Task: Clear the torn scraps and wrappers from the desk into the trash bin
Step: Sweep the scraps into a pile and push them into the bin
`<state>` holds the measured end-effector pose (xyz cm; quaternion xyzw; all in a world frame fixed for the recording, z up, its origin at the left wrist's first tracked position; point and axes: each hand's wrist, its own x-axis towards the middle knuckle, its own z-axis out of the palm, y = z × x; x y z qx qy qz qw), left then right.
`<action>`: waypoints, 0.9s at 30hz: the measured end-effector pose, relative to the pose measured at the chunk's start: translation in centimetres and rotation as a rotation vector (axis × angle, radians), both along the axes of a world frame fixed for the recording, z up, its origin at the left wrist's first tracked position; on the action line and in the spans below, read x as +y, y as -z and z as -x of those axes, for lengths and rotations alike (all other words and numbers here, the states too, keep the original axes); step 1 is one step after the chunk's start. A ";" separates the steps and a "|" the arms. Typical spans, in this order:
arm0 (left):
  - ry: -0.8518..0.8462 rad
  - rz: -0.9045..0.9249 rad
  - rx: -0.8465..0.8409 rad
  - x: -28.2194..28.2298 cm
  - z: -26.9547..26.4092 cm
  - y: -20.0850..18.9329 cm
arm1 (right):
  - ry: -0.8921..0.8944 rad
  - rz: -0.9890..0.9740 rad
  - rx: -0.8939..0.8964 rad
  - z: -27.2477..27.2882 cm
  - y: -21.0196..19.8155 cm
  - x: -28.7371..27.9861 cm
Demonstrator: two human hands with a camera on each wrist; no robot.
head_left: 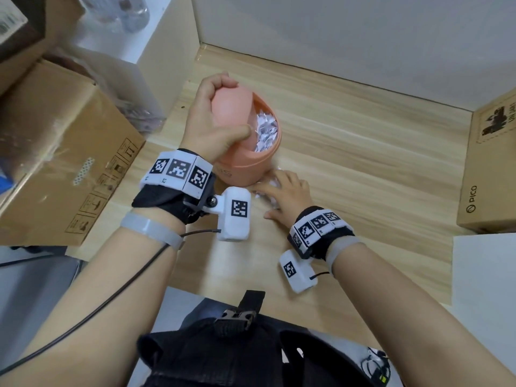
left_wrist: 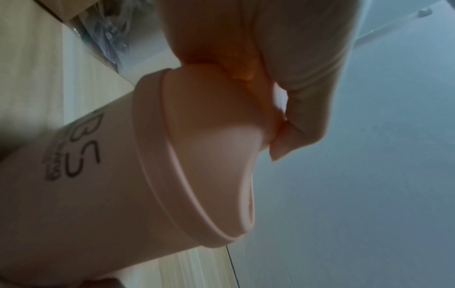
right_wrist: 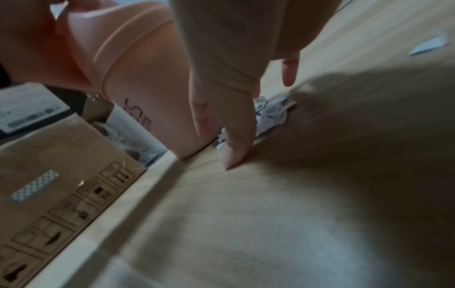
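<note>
My left hand (head_left: 215,118) curled round the tilted swing lid (head_left: 231,107) of the small round salmon-pink plastic trash bin (head_left: 251,160), which stood on the pale wooden desk (head_left: 363,152) and was heaped with torn white paper scraps (head_left: 266,129). My right hand (head_left: 287,196) lay flat beside its base, fingers spread over more crumpled printed scraps (right_wrist: 270,115).

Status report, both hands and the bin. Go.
Left hand grips swing lid, tilted open. Right hand flat on scraps beside pink bin. Bin part full. Nothing blocking.
</note>
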<state>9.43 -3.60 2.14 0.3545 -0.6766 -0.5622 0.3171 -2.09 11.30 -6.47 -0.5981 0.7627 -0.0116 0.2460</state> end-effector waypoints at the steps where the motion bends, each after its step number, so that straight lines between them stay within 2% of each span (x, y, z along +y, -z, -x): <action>1: 0.002 0.000 0.001 0.0 0.0 0.0 | -0.038 -0.030 0.044 -0.2 0.1 -0.2; 3: 0.005 0.003 -0.001 0.0 -0.1 0.0 | -0.035 -0.035 0.050 0.0 0.3 -0.2; 7: 0.003 -0.007 0.016 0.1 0.0 -0.1 | 0.114 0.086 -0.232 1.5 0.9 0.7; 9: -0.002 0.001 0.013 0.1 -0.1 -0.2 | 0.195 0.082 -0.281 2.4 1.0 1.1; 12: -0.006 0.003 0.008 0.2 0.0 -0.3 | 0.238 0.045 -0.279 3.3 0.9 1.4; 16: 0.005 0.001 0.006 0.3 0.0 -0.4 | 0.274 0.127 -0.261 3.3 1.2 1.4; 20: -0.003 -0.008 0.004 0.2 -0.1 -0.4 | 0.353 -0.017 -0.213 3.8 0.9 0.7; 22: 0.003 -0.001 0.001 0.4 -0.2 -0.5 | 0.447 -0.022 -0.265 4.0 -0.1 0.5; 25: 0.012 -0.025 -0.007 0.3 0.2 -0.3 | 0.579 0.142 -0.418 4.5 -3.2 -0.3; 27: -0.012 0.002 0.038 0.1 -0.4 -1.0 | 0.540 0.273 -0.453 4.4 -7.0 -1.8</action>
